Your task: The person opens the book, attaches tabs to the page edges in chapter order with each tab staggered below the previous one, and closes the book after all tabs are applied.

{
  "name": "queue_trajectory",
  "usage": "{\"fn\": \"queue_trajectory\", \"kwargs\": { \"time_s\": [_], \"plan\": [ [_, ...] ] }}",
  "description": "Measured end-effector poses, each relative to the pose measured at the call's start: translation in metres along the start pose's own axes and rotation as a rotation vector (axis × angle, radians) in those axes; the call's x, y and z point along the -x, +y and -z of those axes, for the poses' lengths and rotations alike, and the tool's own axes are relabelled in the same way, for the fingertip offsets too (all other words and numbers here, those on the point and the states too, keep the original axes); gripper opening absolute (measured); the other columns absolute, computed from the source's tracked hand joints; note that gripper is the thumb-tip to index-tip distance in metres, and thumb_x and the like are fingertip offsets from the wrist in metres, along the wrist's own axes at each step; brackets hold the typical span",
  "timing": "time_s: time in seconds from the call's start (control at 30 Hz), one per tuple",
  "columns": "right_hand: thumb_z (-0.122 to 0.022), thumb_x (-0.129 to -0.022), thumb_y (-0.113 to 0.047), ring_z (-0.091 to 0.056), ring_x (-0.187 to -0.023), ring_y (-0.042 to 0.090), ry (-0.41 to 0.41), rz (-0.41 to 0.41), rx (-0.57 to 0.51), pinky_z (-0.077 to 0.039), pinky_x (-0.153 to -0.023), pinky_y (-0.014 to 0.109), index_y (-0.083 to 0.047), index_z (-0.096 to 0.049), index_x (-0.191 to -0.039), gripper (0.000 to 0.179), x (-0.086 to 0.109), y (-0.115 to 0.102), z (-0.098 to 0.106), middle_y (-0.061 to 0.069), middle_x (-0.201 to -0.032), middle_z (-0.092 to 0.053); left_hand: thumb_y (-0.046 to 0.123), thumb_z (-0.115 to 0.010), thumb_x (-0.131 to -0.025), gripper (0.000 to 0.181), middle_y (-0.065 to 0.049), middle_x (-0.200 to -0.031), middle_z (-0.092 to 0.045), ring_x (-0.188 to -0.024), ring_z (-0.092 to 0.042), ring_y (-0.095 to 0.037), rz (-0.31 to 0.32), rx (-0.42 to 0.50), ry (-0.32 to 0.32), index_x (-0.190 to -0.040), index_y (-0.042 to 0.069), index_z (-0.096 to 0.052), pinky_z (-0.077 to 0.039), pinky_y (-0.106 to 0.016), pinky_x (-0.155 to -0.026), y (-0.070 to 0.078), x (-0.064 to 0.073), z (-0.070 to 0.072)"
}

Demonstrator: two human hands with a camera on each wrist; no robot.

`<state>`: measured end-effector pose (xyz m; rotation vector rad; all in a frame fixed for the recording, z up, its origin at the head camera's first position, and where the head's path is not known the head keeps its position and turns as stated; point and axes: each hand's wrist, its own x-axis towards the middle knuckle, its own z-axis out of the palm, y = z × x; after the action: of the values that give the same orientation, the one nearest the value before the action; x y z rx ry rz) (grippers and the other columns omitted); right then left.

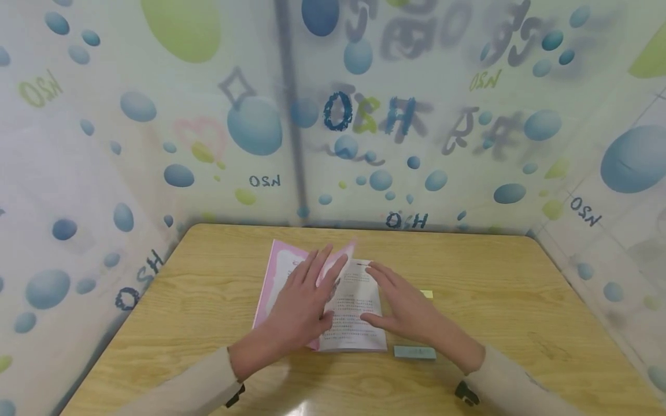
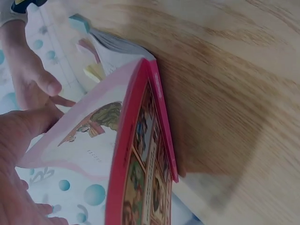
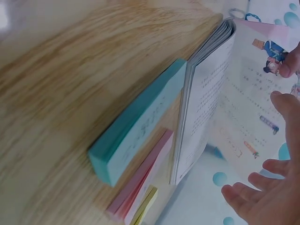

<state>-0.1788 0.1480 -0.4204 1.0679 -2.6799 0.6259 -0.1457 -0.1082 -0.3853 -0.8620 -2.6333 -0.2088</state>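
Observation:
An open book (image 1: 354, 306) with pink-edged pages lies on the wooden table, its red illustrated cover (image 2: 145, 154) facing the left wrist camera. One page (image 2: 93, 140) stands raised from the book. My left hand (image 1: 299, 300) is over the left side, its fingers stretched out and spread against the raised page. In the right wrist view its thumb (image 3: 291, 63) lies over the printed side of that page. My right hand (image 1: 411, 306) hovers by the book's right edge with thumb and fingers spread, holding nothing.
Right of the book are a teal sticky-note pad (image 3: 140, 126), a pink pad (image 3: 145, 178) and a yellow pad (image 3: 144, 206). In the head view the right hand hides the pink one. Walls printed with bubbles (image 1: 255, 127) enclose the wooden table (image 1: 468, 266) at the back and sides.

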Motion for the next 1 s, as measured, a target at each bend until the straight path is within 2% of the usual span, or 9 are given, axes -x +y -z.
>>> {"fn": "queue_trajectory", "kwargs": {
  "time_s": [0.17, 0.3, 0.43, 0.57, 0.8, 0.9, 1.0],
  "plan": [
    [-0.079, -0.086, -0.051, -0.04, -0.141, 0.033, -0.064, -0.038, 0.003, -0.038, -0.11, 0.051, -0.004, -0.043, -0.151, 0.088, 0.004, 0.001, 0.003, 0.016, -0.158, -0.036, 0.02, -0.088, -0.073, 0.109, -0.018, -0.165, -0.016, -0.146, -0.025, -0.042, 0.012, -0.052, 0.007, -0.161, 0.015, -0.024, -0.031, -0.056, -0.113, -0.01, 0.005, 0.006],
    [-0.079, -0.086, -0.051, -0.041, -0.14, 0.035, -0.145, -0.052, -0.003, -0.038, -0.11, 0.053, -0.006, -0.047, -0.149, 0.084, 0.007, 0.002, 0.002, 0.017, -0.156, -0.039, 0.019, -0.088, -0.072, 0.104, -0.018, -0.165, -0.017, -0.147, -0.023, -0.042, 0.024, -0.101, -0.013, -0.159, 0.014, -0.031, -0.027, -0.057, -0.115, -0.017, 0.01, 0.008],
    [-0.078, -0.085, -0.055, -0.041, -0.14, 0.033, -0.25, -0.074, 0.007, -0.038, -0.11, 0.051, -0.009, -0.047, -0.15, 0.085, 0.01, 0.002, -0.004, 0.014, -0.157, -0.038, 0.016, -0.087, -0.07, 0.099, -0.02, -0.163, -0.022, -0.146, -0.023, -0.045, 0.037, -0.107, -0.028, -0.155, 0.012, -0.038, -0.025, -0.061, -0.114, -0.024, 0.017, 0.005],
    [-0.076, -0.084, -0.061, -0.04, -0.141, 0.031, -0.32, -0.069, 0.027, -0.037, -0.111, 0.048, -0.012, -0.046, -0.152, 0.089, 0.014, 0.002, -0.013, 0.011, -0.159, -0.036, 0.013, -0.086, -0.069, 0.091, -0.024, -0.159, -0.029, -0.143, -0.028, -0.048, 0.049, -0.101, -0.047, -0.151, 0.009, -0.045, -0.027, -0.065, -0.112, -0.032, 0.026, -0.001],
    [-0.077, -0.081, -0.061, -0.037, -0.143, 0.033, -0.33, 0.045, 0.038, -0.032, -0.115, 0.047, -0.007, -0.048, -0.149, 0.091, 0.019, 0.0, -0.021, 0.015, -0.157, -0.038, 0.018, -0.081, -0.077, 0.079, -0.024, -0.154, -0.038, -0.14, -0.032, -0.049, 0.115, -0.081, -0.165, -0.148, 0.008, -0.048, -0.026, -0.069, -0.109, -0.046, 0.04, -0.012],
    [-0.077, -0.084, -0.058, -0.037, -0.142, 0.035, -0.339, 0.061, 0.025, -0.033, -0.113, 0.049, -0.007, -0.049, -0.148, 0.087, 0.02, -0.001, -0.022, 0.017, -0.156, -0.039, 0.019, -0.079, -0.081, 0.074, -0.024, -0.153, -0.04, -0.139, -0.034, -0.05, 0.14, -0.049, -0.217, -0.148, 0.009, -0.05, -0.028, -0.069, -0.108, -0.049, 0.044, -0.015],
    [-0.077, -0.086, -0.054, -0.038, -0.142, 0.035, -0.348, 0.058, 0.02, -0.034, -0.113, 0.049, -0.007, -0.049, -0.148, 0.083, 0.02, -0.001, -0.023, 0.018, -0.155, -0.04, 0.016, -0.076, -0.085, 0.066, -0.024, -0.153, -0.041, -0.139, -0.035, -0.05, 0.139, -0.002, -0.271, -0.147, 0.012, -0.052, -0.031, -0.069, -0.107, -0.05, 0.048, -0.02]
  ]
}}
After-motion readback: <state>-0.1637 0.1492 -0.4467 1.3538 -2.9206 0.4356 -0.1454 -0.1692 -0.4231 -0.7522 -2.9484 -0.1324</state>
